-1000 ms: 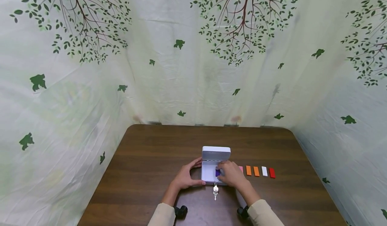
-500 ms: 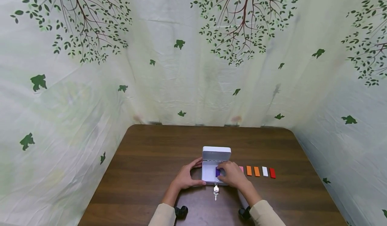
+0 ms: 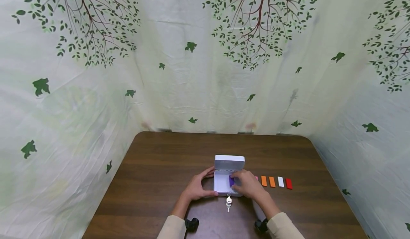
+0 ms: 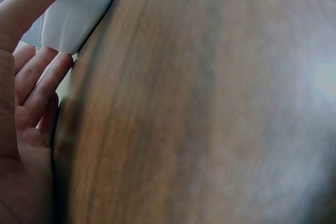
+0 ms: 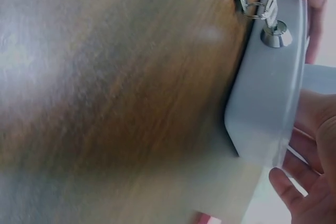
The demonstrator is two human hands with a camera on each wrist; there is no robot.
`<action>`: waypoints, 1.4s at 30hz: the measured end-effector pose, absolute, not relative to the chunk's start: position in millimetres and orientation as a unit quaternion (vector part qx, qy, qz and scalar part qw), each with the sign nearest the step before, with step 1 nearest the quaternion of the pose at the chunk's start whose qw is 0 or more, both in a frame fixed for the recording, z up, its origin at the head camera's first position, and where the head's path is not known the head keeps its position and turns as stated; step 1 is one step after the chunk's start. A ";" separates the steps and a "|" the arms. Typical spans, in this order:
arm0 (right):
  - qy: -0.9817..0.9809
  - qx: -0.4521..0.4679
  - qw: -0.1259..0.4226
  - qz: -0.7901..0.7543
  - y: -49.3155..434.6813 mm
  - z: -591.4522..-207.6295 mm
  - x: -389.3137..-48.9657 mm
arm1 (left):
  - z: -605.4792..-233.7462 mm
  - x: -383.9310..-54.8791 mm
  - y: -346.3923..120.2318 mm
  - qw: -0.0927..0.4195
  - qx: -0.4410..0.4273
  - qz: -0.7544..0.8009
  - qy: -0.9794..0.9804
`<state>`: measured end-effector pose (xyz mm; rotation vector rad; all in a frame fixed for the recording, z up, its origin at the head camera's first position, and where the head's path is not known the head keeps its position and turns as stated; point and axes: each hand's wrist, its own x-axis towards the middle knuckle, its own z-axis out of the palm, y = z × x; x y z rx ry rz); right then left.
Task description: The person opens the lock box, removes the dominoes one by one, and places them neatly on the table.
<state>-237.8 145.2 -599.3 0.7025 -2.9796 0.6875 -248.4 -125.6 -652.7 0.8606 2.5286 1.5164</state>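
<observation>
A small white metal box stands on the table with its hinged lid raised; a key sits in its front lock. My left hand grips the box's left side, thumb at the front corner and fingers toward the back. In the left wrist view, fingertips of the left hand touch the box wall. Reaching inside from the right, my right hand pinches a flat purple block, partly hidden by the fingers. The right wrist view hides that block behind the box front.
Right of the box lies a row of flat blocks: a pink one mostly hidden by the right hand, two orange ones, a white block and a red block. A second key hangs from the lock's ring. A leaf-print curtain surrounds the table.
My right hand and the purple block have shifted slightly to the right inside the box. The left hand stays on the box, which has not moved visibly.
</observation>
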 end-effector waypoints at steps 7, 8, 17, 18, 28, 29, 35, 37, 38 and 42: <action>-0.945 0.233 0.007 0.229 150.5 -593.6 -239.2 | -653.6 -248.8 -125.4 0.028 0.279 0.488 0.827; -0.944 0.237 0.011 0.229 151.8 -593.2 -239.2 | -654.0 -248.9 -125.3 0.026 0.280 0.486 0.828; -0.945 0.238 0.019 0.225 164.2 -583.6 -239.2 | -655.9 -249.3 -126.6 0.015 0.281 0.472 0.835; -0.945 0.231 0.016 0.230 165.9 -581.1 -238.5 | -655.9 -249.4 -126.9 0.017 0.278 0.472 0.836; -0.940 0.232 0.047 0.247 194.3 -564.8 -232.2 | -655.3 -249.2 -126.7 0.018 0.281 0.471 0.836; -0.939 0.230 0.049 0.249 197.8 -564.3 -231.7 | -655.8 -249.5 -126.7 0.017 0.281 0.470 0.837; -0.936 0.220 0.078 0.261 220.3 -565.0 -229.7 | -657.1 -250.0 -127.4 0.020 0.274 0.473 0.837; -0.936 0.223 0.091 0.258 228.6 -566.7 -229.6 | -657.2 -250.0 -127.6 0.024 0.271 0.476 0.836; -0.936 0.221 0.091 0.259 232.6 -567.2 -229.5 | -657.3 -250.2 -127.6 0.027 0.269 0.476 0.837; -0.944 0.201 0.080 0.251 248.9 -568.6 -228.1 | -657.1 -250.0 -127.1 0.030 0.270 0.477 0.836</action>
